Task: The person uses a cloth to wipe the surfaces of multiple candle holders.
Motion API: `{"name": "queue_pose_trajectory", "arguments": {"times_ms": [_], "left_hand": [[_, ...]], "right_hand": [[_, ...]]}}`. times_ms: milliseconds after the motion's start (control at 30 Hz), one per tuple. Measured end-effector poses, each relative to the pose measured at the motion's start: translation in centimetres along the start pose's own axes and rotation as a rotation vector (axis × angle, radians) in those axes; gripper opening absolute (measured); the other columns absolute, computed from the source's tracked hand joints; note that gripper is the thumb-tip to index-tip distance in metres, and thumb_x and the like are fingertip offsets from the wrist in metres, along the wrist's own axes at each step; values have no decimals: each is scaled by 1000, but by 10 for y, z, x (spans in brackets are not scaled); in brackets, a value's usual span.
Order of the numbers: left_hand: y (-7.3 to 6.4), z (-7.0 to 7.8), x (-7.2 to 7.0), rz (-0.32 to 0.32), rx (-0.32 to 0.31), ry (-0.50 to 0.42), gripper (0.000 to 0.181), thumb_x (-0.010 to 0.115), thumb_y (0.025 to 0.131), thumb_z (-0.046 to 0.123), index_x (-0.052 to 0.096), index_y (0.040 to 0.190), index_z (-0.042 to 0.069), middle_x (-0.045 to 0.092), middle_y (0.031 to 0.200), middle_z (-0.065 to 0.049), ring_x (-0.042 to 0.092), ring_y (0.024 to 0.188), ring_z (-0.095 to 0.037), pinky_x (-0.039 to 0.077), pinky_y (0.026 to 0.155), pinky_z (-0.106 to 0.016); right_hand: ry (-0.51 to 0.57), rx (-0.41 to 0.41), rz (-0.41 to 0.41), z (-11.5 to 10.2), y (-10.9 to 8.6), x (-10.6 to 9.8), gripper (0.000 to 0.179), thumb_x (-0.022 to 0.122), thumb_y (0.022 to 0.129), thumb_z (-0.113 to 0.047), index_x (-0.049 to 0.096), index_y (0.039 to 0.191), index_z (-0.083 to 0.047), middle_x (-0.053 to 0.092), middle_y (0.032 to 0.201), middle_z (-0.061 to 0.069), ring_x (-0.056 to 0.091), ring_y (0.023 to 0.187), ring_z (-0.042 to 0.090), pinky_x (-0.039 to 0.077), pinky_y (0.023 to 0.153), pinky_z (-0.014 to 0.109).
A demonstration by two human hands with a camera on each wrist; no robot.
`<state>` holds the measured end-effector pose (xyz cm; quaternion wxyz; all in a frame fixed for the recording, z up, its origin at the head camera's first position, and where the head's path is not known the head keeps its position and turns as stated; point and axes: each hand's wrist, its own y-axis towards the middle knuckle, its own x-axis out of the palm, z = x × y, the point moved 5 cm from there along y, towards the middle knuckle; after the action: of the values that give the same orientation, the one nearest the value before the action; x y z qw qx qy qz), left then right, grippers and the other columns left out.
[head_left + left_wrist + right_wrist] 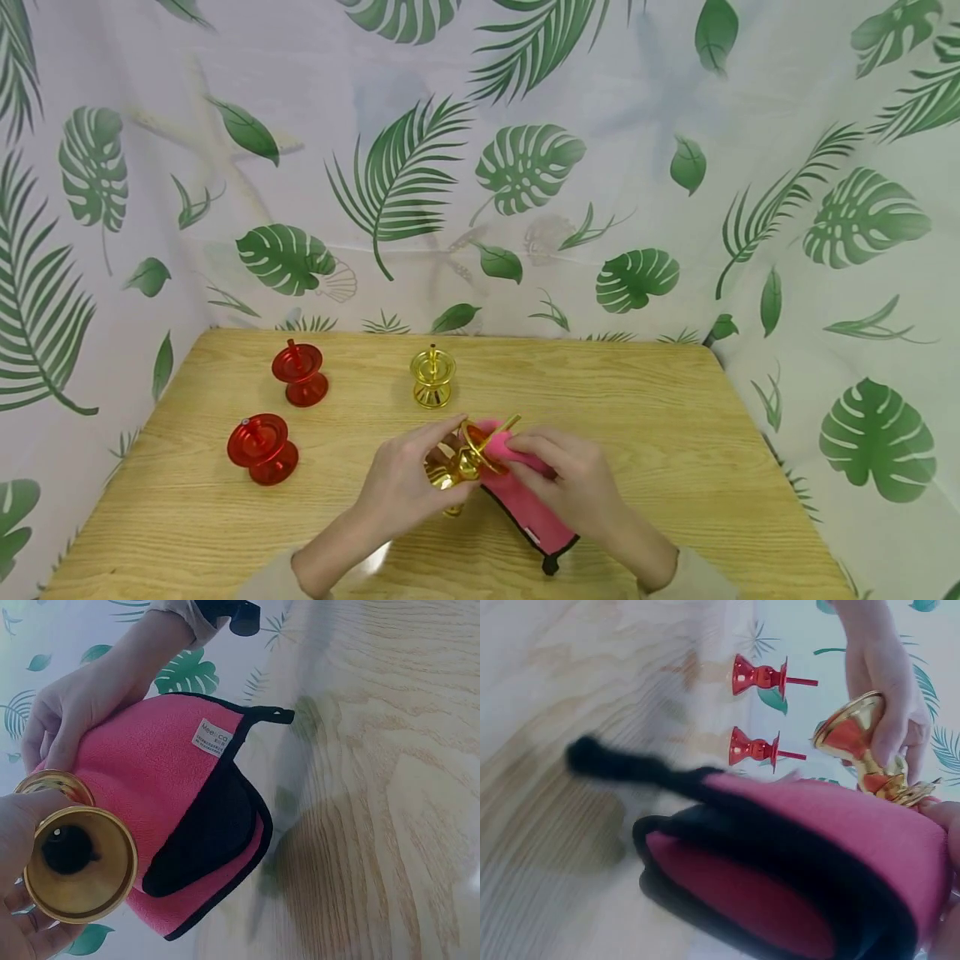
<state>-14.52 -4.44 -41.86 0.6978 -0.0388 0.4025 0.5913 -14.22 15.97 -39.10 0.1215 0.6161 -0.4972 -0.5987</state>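
Note:
Tilted over the front of the table, a gold oil lamp stand [444, 473] with a dish and a thin spike is gripped by my left hand [408, 475] around its stem and base. In the left wrist view the hollow underside of its base [81, 862] faces the camera. My right hand [573, 479] pinches a pink cloth [528, 508] with black edging and presses a fold of it against the dish beside the spike. The cloth hangs down below both hands, its black loop [271, 715] and white label [212, 738] showing in the left wrist view.
Two red stands of the same shape, a rear one [306, 388] and a nearer one [273, 463], are upright on the left of the wooden table [637, 400]. Another gold stand [432, 392] is upright behind the hands. A leaf-printed curtain [480, 183] encloses the table's back and sides.

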Motion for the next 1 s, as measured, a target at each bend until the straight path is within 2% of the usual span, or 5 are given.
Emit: {"name": "queue_pose_trajectory", "arguments": {"times_ms": [200, 567, 700, 867, 1000], "left_hand": [[-2, 1, 0, 27, 92, 164, 76, 97, 70, 22, 67, 138, 7, 79, 102, 0, 73, 79, -8, 58, 71, -21], [-5, 9, 3, 101, 346, 505, 78, 100, 67, 28, 69, 136, 10, 76, 99, 1, 70, 83, -13, 61, 63, -26], [-6, 6, 3, 92, 329, 476, 79, 100, 66, 29, 69, 136, 10, 77, 99, 1, 71, 83, -13, 60, 62, -25], [-8, -1, 2, 81, 259, 354, 77, 99, 66, 28, 69, 134, 6, 79, 98, 1, 70, 77, -9, 56, 62, -20], [-8, -4, 2, 36, 159, 195, 75, 97, 69, 24, 68, 135, 3, 80, 98, 0, 74, 77, -7, 58, 67, -18]], "right_hand": [[43, 55, -45, -4, 3, 5, 31, 91, 72, 2, 80, 99, -10, 80, 91, 2, 76, 78, 13, 60, 72, 18], [37, 341, -205, -11, 16, 9, 13, 87, 85, -10, 83, 98, -10, 81, 87, 0, 64, 70, -5, 51, 62, 12], [34, 335, -222, -13, 18, 10, 13, 87, 86, -10, 83, 98, -10, 80, 86, -1, 60, 69, -7, 49, 60, 11], [30, 162, -207, -13, 16, 8, 21, 88, 82, -5, 81, 100, -12, 78, 86, -3, 56, 66, -6, 46, 60, 7], [14, 23, -167, -11, 11, 5, 31, 90, 76, -1, 80, 103, -12, 79, 91, -1, 69, 71, 3, 55, 66, 12]]}}
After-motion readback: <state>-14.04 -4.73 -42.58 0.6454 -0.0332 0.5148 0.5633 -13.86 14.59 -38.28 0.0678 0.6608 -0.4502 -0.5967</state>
